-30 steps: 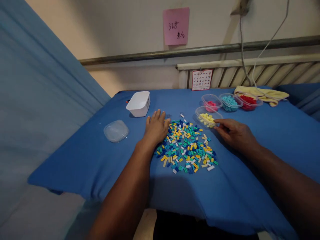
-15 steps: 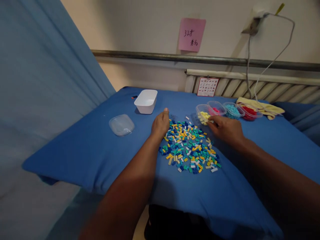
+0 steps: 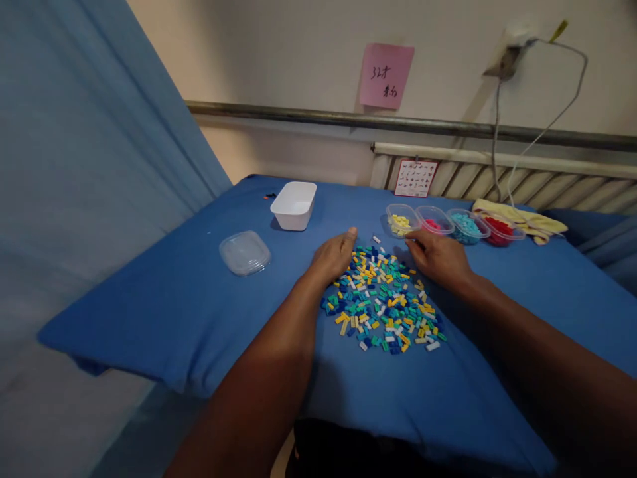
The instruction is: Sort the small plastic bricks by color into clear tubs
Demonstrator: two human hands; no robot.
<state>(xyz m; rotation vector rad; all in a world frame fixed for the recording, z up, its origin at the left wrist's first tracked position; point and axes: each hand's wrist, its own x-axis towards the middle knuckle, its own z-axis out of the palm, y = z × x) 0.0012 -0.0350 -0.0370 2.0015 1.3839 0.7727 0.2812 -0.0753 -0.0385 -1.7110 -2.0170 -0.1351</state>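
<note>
A spread-out pile of small toy building bricks (image 3: 381, 299) in yellow, white, green, teal and blue lies on the blue sheet. My left hand (image 3: 334, 255) rests at the pile's upper left edge, open, thumb uppermost; its far fingers are partly hidden. Beyond the pile stands a clear plastic tub (image 3: 389, 214) with pale yellow bricks (image 3: 399, 224) inside. My right hand (image 3: 440, 257) is at the near right rim of this tub, fingers curled and closed on the edge. One white brick (image 3: 376, 239) lies apart, between the pile and the tub.
Tubs of pink (image 3: 433, 225), light blue (image 3: 466, 226) and red pieces (image 3: 499, 230) continue the row to the right, before a yellow cloth (image 3: 535, 222). A white container (image 3: 293, 216) and clear lid (image 3: 245, 253) are at left. A picture card (image 3: 416, 178) leans against the radiator (image 3: 458, 176).
The tub of yellow bricks has shifted back and left, level with the row, my right hand moving along with it. My left hand has slid right, closer against the pile.
</note>
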